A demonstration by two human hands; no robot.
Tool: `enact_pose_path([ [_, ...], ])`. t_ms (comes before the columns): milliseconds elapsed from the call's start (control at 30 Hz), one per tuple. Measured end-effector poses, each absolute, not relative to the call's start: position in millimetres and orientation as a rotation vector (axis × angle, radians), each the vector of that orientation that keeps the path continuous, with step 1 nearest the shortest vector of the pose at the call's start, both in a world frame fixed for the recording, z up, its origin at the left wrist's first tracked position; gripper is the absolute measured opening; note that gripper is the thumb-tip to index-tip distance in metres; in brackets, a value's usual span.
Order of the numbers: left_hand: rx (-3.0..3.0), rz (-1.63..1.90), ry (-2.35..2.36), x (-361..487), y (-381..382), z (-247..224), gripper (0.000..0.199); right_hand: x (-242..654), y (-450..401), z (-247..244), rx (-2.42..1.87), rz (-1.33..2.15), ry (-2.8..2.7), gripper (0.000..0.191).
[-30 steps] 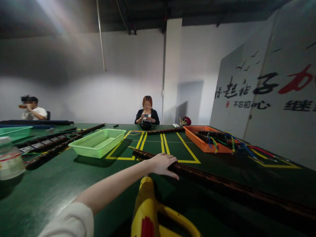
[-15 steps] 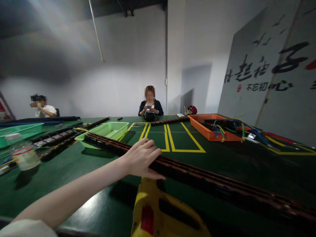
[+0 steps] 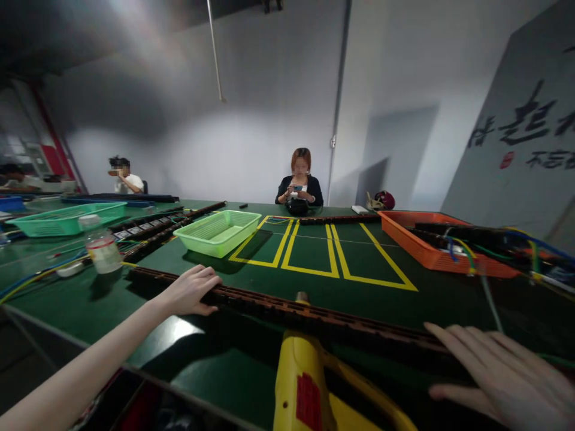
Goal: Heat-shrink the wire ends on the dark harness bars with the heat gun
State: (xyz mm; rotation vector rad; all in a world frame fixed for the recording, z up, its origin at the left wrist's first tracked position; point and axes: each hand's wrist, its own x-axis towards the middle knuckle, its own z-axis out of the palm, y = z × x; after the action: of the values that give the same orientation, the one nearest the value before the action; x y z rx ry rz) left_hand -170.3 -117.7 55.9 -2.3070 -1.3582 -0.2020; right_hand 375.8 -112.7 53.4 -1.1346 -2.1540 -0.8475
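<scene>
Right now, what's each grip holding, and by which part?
The left grip holds the long dark bar toward its left end. The right grip is at the bar's right part; whether it holds, I can't tell.

Head-worn view — facing forward, tilted down, close over table

There are two green baskets, one orange basket, one yellow tool, one held strip.
</scene>
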Motion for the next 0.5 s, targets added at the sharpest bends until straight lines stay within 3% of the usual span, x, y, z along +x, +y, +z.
enact_pose_path([
  [100,-2.317,-0.253,-1.44,-180.8,-111.4,46.7,0.039,358.5,-92.2,63.5,-1.001,-1.159,-2.363,0.049],
  [167,-2.329,-0.281,-1.44,-183.0,-104.8,45.0,0.04,347.8,-84.6,69.3,-1.042,-1.19,-2.399,0.047],
  [367,-2.342,-0.437,-1.48,-178.8,-82.6,36.3,0.042,321.8,-64.8,61.6,-1.176,-0.911,-2.426,0.041],
  [500,-2.4,-0.488,-1.414,-165.5,-70.8,28.9,0.044,320.0,-44.2,43.6,-1.281,-0.739,-2.331,0.063],
])
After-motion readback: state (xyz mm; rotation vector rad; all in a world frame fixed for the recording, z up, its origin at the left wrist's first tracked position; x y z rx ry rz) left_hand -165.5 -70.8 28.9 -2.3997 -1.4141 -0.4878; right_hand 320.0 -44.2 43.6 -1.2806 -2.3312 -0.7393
